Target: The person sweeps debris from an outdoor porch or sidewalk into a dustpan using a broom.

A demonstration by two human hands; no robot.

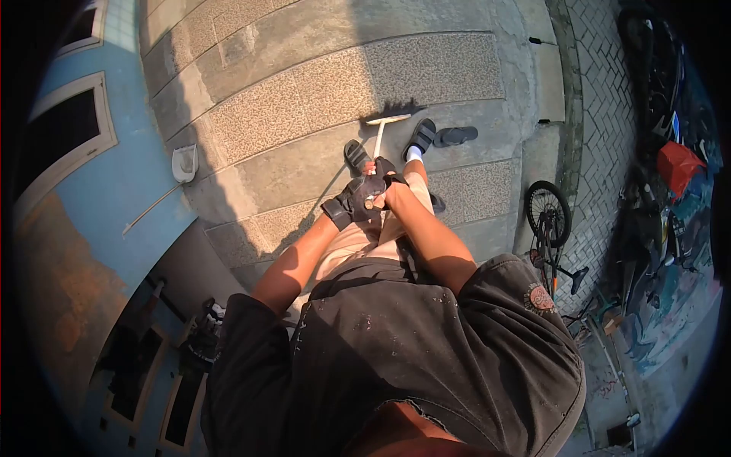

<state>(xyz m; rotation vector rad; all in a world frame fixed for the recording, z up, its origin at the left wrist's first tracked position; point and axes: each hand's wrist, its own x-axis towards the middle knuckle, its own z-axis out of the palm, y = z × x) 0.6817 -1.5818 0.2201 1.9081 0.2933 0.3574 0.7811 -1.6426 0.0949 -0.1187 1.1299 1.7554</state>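
My left hand [353, 201], in a dark fingerless glove, is closed around the pale handle of a broom [378, 143]. Close against it, my right hand [389, 177], gloved the same way, also wraps the handle. The hands overlap, so some fingers are hidden. Beyond them, the broom's pale crossbar and dark bristles rest on the paved ground [327, 87]. My feet, in dark sandals, stand on either side of the handle.
A white long-handled dustpan [184, 164] stands by the blue wall [129, 129] at left. A loose dark sandal [455, 136] lies beside my right foot. At right are a bicycle [548, 213], a red bag [678, 167] and a painted surface.
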